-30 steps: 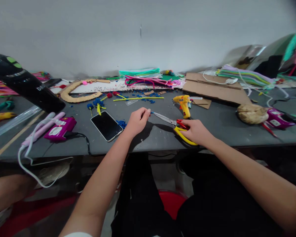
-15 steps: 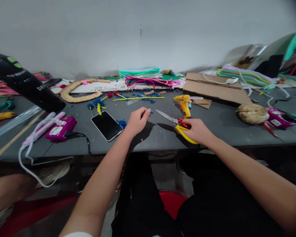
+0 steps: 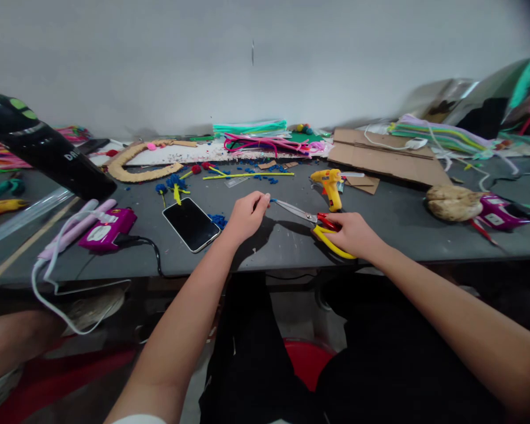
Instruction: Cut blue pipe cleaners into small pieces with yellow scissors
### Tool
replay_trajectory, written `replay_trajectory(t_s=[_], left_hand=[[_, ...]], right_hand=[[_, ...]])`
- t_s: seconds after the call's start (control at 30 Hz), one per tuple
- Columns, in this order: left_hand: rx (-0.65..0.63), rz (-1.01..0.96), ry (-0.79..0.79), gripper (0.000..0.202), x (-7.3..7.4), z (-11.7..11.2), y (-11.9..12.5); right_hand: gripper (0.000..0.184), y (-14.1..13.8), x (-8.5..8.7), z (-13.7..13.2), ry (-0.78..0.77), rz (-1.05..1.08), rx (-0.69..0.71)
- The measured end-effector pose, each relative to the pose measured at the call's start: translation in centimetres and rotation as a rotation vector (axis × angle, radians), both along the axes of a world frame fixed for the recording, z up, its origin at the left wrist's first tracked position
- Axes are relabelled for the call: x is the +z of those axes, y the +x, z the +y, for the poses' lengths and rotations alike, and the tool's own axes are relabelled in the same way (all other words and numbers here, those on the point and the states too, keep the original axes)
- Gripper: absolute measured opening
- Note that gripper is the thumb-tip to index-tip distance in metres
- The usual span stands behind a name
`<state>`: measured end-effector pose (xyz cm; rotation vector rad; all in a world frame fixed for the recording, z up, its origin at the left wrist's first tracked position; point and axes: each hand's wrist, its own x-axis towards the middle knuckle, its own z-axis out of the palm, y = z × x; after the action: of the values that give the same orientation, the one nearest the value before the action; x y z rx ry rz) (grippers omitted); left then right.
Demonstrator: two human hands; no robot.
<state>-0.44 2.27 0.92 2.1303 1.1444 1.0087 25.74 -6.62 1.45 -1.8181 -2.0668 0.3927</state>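
Observation:
My right hand (image 3: 353,234) grips the yellow and red handles of a pair of scissors (image 3: 311,219) just above the grey table (image 3: 282,241). The steel blades point left and their tips reach my left hand (image 3: 246,215). That hand is pinched shut on a tiny blue piece (image 3: 271,201) at the blade tips. A black phone (image 3: 191,224) lies face up left of my left hand, with blue scraps (image 3: 218,221) beside it.
A yellow glue gun (image 3: 329,185) stands behind the scissors. Cardboard sheets (image 3: 384,156), pipe cleaners (image 3: 265,144) and a cardboard heart shape (image 3: 136,165) line the back. A magenta device (image 3: 108,228) with cables and a black hair dryer (image 3: 44,150) sit left. Another person's arm (image 3: 13,344) shows bottom left.
The scissors pulled a little to the right away from my left hand half a second ago, then came back so the blade tips again meet the pinched blue piece.

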Motion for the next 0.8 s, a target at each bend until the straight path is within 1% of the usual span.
replay_trajectory(t_s=[0.33, 0.53, 0.8], left_hand=[[0.000, -0.001, -0.004, 0.041, 0.07, -0.02, 0.07], [0.018, 0.017, -0.008, 0.041, 0.06, 0.06, 0.08], [0.020, 0.018, -0.020, 0.043, 0.07, -0.01, 0.05]], right_hand=[[0.022, 0.33, -0.39, 0.27, 0.030, -0.007, 0.012], [0.033, 0.13, -0.27, 0.11, 0.038, 0.014, -0.030], [0.035, 0.01, -0.02, -0.09, 0.014, 0.008, -0.023]])
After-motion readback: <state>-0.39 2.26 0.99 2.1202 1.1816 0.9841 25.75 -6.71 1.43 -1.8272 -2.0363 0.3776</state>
